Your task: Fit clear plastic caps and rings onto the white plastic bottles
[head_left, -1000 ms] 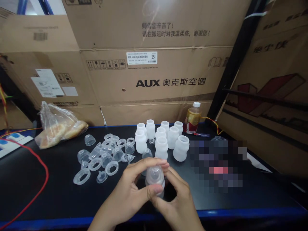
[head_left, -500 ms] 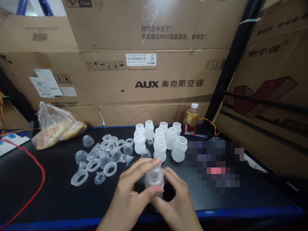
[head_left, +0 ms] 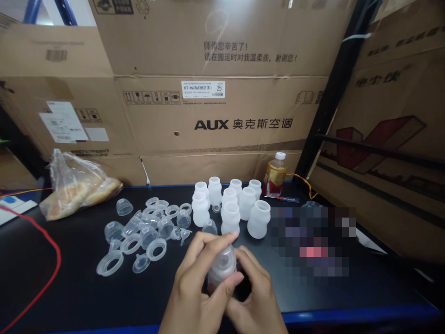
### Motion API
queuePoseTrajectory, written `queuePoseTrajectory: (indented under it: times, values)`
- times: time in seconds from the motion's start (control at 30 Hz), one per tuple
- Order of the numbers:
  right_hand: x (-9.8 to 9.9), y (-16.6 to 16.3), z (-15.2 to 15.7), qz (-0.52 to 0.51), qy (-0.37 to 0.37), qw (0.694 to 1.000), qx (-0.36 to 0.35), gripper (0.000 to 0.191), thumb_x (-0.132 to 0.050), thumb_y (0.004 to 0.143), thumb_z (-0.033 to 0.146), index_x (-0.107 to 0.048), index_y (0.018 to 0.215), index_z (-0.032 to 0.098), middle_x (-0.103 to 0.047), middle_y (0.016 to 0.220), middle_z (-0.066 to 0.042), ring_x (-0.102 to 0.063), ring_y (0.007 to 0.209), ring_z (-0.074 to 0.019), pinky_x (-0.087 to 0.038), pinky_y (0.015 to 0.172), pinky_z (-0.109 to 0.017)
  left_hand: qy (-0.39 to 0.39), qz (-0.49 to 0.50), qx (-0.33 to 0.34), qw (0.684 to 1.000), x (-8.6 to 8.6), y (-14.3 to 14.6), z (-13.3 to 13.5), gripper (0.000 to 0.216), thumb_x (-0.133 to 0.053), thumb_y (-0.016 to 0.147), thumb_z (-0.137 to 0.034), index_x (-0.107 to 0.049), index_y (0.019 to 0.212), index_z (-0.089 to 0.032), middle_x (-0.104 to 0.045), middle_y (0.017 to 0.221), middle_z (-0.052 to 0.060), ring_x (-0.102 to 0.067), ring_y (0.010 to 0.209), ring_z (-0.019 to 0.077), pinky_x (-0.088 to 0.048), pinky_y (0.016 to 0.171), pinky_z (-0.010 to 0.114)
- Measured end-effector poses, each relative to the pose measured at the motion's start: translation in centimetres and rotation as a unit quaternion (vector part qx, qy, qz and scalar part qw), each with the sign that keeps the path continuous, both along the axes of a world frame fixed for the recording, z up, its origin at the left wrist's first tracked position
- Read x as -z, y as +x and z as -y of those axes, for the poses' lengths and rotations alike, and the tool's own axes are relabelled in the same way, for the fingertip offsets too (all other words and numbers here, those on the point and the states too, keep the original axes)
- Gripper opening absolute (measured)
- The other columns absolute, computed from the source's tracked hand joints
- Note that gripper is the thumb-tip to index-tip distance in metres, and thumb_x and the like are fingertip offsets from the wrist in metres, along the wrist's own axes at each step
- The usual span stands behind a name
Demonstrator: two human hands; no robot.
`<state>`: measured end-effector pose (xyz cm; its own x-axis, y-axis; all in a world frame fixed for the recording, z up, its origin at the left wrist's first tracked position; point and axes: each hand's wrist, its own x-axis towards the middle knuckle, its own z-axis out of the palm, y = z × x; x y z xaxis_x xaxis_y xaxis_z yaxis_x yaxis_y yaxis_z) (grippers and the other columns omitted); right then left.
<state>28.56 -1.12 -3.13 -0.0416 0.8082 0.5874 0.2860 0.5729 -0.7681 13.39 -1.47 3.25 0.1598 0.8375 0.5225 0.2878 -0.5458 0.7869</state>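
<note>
Both hands hold one translucent bottle with a clear domed cap (head_left: 222, 266) low in the middle of the view, above the black table (head_left: 69, 297). My left hand (head_left: 198, 283) wraps it from the left, thumb across its front. My right hand (head_left: 255, 290) closes on it from the right. Behind the hands stand several white frosted bottle bodies (head_left: 231, 204) without caps. To their left lies a heap of clear rings, caps and teats (head_left: 146, 229).
A plastic bag of bread (head_left: 76, 190) lies at the far left. A drink bottle (head_left: 274, 176) stands against the cardboard boxes (head_left: 215, 120) behind the table. A red cable (head_left: 45, 278) curves over the left side. A blurred patch (head_left: 313, 246) covers the right.
The bottle has tilted in my hands, its cap leaning to the right, and both hands have moved slightly right and down. The things on the table have not moved.
</note>
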Motion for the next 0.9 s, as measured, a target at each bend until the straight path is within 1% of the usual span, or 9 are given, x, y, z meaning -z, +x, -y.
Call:
queuePoseTrajectory:
  times: [0.13, 0.23, 0.43, 0.53, 0.67, 0.73, 0.8, 0.83, 0.9]
  values:
    - [0.1, 0.0, 0.0, 0.004, -0.003, 1.0, -0.018, 0.028, -0.08, 0.094, 0.025, -0.073, 0.121, 0.028, -0.074, 0.103, -0.001, -0.074, 0.094, -0.024, -0.059, 0.081, -0.032, -0.06, 0.014, 0.092, 0.994, -1.1, -2.3, -0.8, 0.047, -0.085, 0.096, -0.031, -0.08, 0.138, -0.051, -0.085, 0.13, 0.002, -0.082, 0.123, 0.0304, -0.069, 0.104, 0.041]
    - [0.0, -0.3, 0.0, -0.026, -0.016, 0.999, -0.022, 0.041, -0.078, 0.089, 0.022, -0.073, 0.129, 0.031, -0.075, 0.108, -0.001, -0.076, 0.108, -0.0258, -0.058, 0.088, -0.031, -0.086, 0.018, 0.148, 0.985, -1.4, -3.1, -1.1, 0.043, -0.082, 0.099, -0.037, -0.078, 0.138, -0.055, -0.087, 0.131, 0.0, -0.083, 0.125, 0.0284, -0.067, 0.11, 0.042]
    - [-0.1, -0.5, -0.1, -0.043, -0.02, 0.998, -0.028, 0.042, -0.075, 0.079, 0.008, -0.072, 0.114, 0.03, -0.072, 0.101, 0.001, -0.068, 0.093, -0.0231, -0.054, 0.081, -0.031, 0.06, 0.011, -0.059, 0.996, 0.8, 1.0, 0.6, 0.056, -0.085, 0.095, -0.02, -0.075, 0.14, -0.051, -0.071, 0.129, 0.0, -0.074, 0.121, 0.021, -0.062, 0.107, 0.032]
    - [-0.2, -0.2, -0.1, -0.047, -0.011, 0.998, -0.027, 0.044, -0.076, 0.08, 0.005, -0.071, 0.115, 0.03, -0.072, 0.103, 0.001, -0.07, 0.095, -0.0232, -0.056, 0.083, -0.031, 0.082, 0.016, -0.094, 0.992, 1.5, 2.0, 1.0, 0.064, -0.077, 0.103, -0.013, -0.068, 0.149, -0.057, -0.068, 0.126, -0.002, -0.073, 0.113, 0.0145, -0.061, 0.101, 0.024]
    - [-0.6, 0.1, -0.1, -0.031, 0.0, 0.999, -0.033, 0.038, -0.079, 0.089, 0.014, -0.074, 0.122, 0.031, -0.074, 0.101, 0.002, -0.074, 0.093, -0.0223, -0.057, 0.08, -0.029, 0.016, 0.022, 0.02, 0.999, 0.4, -0.6, -0.3, 0.05, -0.083, 0.101, -0.029, -0.075, 0.142, -0.056, -0.081, 0.135, -0.005, -0.079, 0.126, 0.0187, -0.064, 0.106, 0.023]
    - [-0.7, 0.1, -0.1, -0.025, 0.0, 0.999, -0.043, 0.05, -0.084, 0.087, 0.016, -0.074, 0.131, 0.037, -0.078, 0.108, 0.004, -0.077, 0.101, -0.0209, -0.058, 0.087, -0.026, -0.061, 0.03, 0.112, 0.991, -0.5, -2.4, -1.0, 0.041, -0.086, 0.099, -0.043, -0.079, 0.138, -0.054, -0.085, 0.138, -0.003, -0.077, 0.137, 0.0231, -0.062, 0.116, 0.027]
    - [-0.6, -0.1, -0.1, -0.033, -0.008, 0.998, -0.049, 0.063, -0.086, 0.085, 0.015, -0.07, 0.14, 0.042, -0.079, 0.119, 0.006, -0.077, 0.11, -0.0196, -0.057, 0.095, -0.025, -0.116, 0.038, 0.172, 0.978, -1.2, -3.1, -1.2, 0.037, -0.081, 0.102, -0.049, -0.079, 0.138, -0.051, -0.086, 0.137, -0.001, -0.08, 0.133, 0.0247, -0.064, 0.113, 0.03]
    - [-0.4, -0.2, -0.1, -0.04, -0.014, 0.998, -0.048, 0.063, -0.085, 0.084, 0.015, -0.071, 0.139, 0.042, -0.079, 0.12, 0.006, -0.076, 0.111, -0.0194, -0.057, 0.095, -0.025, -0.122, 0.041, 0.179, 0.975, -1.3, -3.0, -1.0, 0.034, -0.078, 0.104, -0.046, -0.078, 0.138, -0.05, -0.085, 0.136, -0.001, -0.081, 0.129, 0.0239, -0.065, 0.11, 0.03]
    - [-0.2, -0.3, -0.1, -0.055, -0.023, 0.998, -0.038, 0.05, -0.083, 0.083, 0.014, -0.074, 0.127, 0.036, -0.076, 0.111, 0.005, -0.074, 0.101, -0.0195, -0.055, 0.086, -0.026, -0.075, 0.028, 0.117, 0.99, -0.9, -1.9, -0.3, 0.039, -0.076, 0.105, -0.031, -0.074, 0.139, -0.049, -0.082, 0.134, -0.003, -0.081, 0.124, 0.0206, -0.064, 0.107, 0.028]
